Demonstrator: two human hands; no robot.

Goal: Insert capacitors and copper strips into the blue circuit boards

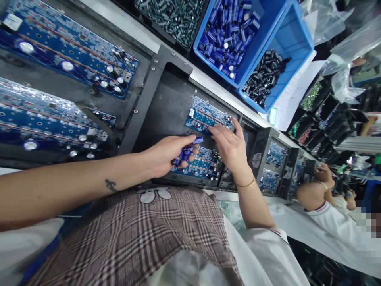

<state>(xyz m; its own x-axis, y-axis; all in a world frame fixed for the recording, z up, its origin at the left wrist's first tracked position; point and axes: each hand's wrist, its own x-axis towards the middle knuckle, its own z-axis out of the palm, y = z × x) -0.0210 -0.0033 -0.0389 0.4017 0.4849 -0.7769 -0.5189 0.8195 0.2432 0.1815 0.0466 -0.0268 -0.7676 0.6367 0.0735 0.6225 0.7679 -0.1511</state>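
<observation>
The left hand [166, 154] grasps several blue cylinders [187, 153], while the right hand [231, 147], its grip indiscernible, overhangs the farther circuit board [205, 112].

Left hand [166, 157] partly hides the near circuit board [204, 162]; the frame's left edge crops two larger boards [47, 51]

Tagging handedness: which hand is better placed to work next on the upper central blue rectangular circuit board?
Right hand, probably: its fingertips are at that board; the left hand holds blue cylindrical capacitors.
</observation>
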